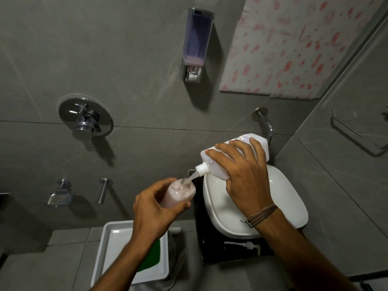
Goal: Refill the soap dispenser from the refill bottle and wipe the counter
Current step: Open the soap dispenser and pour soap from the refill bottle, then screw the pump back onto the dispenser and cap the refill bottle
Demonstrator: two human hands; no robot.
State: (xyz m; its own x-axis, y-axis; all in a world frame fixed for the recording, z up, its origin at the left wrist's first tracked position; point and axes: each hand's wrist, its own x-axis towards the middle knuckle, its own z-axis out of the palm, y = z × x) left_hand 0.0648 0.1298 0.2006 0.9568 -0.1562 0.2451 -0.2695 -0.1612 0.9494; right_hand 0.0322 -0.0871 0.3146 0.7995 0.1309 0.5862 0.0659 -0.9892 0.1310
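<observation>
My left hand [156,208] grips a small clear soap dispenser bottle [179,193], tilted, with pinkish soap inside and its neck open. My right hand [244,175] holds a white refill bottle [212,159] tipped on its side above the basin. A thin stream of soap [192,177] runs from its threaded spout into the dispenser's mouth. The dispenser's white pump head [246,245] lies on the black counter [199,238] in front of the basin.
A white basin [287,198] sits on the black counter, with a wall tap [266,124] behind it. A white tray [109,248] holds a green cloth [152,257]. On the wall hang a soap dispenser [197,42], a shower mixer [85,118] and a soap dish [58,197].
</observation>
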